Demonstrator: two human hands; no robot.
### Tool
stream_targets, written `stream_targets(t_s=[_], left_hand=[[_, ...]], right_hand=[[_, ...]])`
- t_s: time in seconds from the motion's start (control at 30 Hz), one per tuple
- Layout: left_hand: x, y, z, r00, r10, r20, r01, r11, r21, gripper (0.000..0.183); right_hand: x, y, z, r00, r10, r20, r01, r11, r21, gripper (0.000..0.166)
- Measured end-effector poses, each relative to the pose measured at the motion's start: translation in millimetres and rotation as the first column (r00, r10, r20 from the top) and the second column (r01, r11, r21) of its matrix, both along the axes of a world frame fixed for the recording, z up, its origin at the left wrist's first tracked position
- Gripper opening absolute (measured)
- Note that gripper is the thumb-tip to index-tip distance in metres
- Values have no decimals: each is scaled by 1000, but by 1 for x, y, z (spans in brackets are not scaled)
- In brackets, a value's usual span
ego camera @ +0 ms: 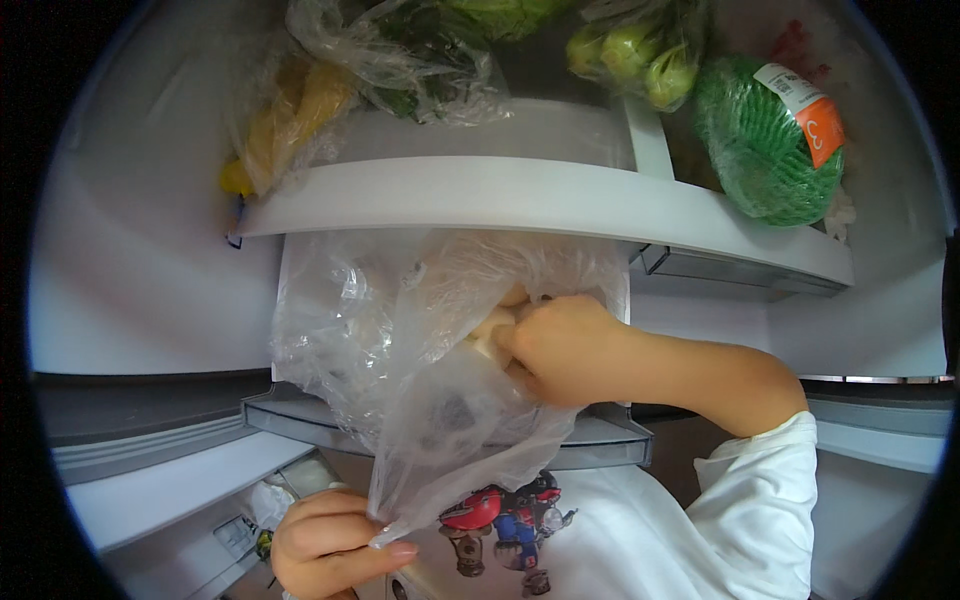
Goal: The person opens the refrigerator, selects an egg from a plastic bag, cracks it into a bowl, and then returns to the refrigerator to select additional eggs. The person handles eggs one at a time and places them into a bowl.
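Note:
A large clear plastic bag [360, 322] lies over a pulled-out refrigerator drawer [300, 421], its mouth drawn down toward me. Between thumb and fingers, my left hand [330, 541] pinches the rim of the bag at the lower left. My right hand [574, 349] reaches into the bag from the right, fingers curled around a pale food item [491, 330] that I cannot name more closely. Just behind it a rounded tan piece [514, 295] shows. Film and my hand hide most of what the bag holds.
Above runs a refrigerator shelf's white front edge [465, 191]. On it are bagged yellow produce [300, 112], bagged leafy greens [420, 67], bagged green vegetables [634, 56] and a film-wrapped green bundle [772, 142]. An open door with a bin [187, 487] stands at lower left.

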State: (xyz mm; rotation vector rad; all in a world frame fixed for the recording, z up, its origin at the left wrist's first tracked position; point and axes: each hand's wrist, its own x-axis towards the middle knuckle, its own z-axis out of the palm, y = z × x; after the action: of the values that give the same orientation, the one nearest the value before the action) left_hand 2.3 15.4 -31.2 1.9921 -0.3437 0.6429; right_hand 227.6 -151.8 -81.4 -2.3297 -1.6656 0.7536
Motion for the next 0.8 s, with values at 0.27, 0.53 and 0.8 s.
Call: stream_targets(t_s=[0.27, 0.53, 0.8], left_hand=[[-13, 2, 0, 987, 133, -86, -132, 991, 23, 59], [-11, 13, 1, 997, 31, -71, -22, 992, 125, 68], [-8, 2, -2, 987, 159, -11, -159, 987, 8, 54]], right_hand=[[-8, 32, -31, 930, 201, 307, -184, 979, -84, 30], [0, 32, -18, 961, 195, 195, -171, 976, -134, 34], [33, 25, 5, 840, -178, -512, 142, 984, -109, 37]])
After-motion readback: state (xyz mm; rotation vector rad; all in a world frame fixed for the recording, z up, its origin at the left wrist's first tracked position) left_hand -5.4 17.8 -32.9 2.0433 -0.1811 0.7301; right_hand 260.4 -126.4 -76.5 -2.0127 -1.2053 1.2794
